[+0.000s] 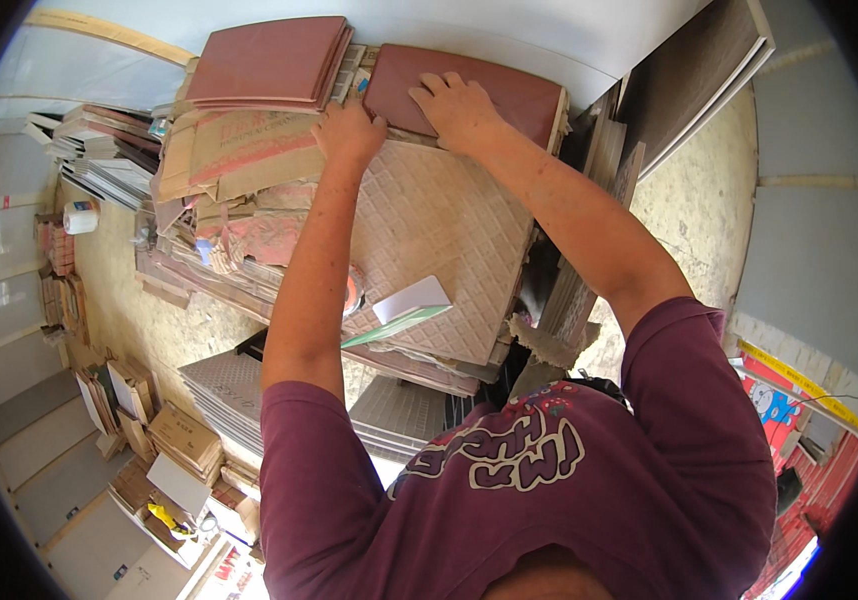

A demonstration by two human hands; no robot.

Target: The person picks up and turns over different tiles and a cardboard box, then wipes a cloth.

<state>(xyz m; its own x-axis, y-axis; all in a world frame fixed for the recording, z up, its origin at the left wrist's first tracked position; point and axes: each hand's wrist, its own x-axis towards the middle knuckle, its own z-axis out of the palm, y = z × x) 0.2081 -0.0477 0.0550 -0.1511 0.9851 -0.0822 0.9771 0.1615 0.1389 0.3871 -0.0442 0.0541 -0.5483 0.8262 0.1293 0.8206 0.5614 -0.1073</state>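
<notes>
My right hand (459, 110) lies with its fingers spread on a flat red-brown tile (509, 88). My left hand (349, 132) is at the gap left of that tile, its thumb held away from the fingers; its fingertips are beside a small blue spot I cannot make out. Left of the gap is a second stack of red-brown tiles (269, 60). Nearer to me, under my wrists, spreads a beige tile with a raised diamond grid (439, 230). A white and green paper or booklet (411, 308) lies on it, and a round tape roll (353, 290) shows beside my left forearm.
Torn cardboard (249, 150) covers the pile's left part. Dark panels (689, 85) lean at the right, close to my right arm. Grey ridged tiles (224, 395) stand below the pile. Cartons (186, 440) and a white bucket (80, 217) are on the floor at left.
</notes>
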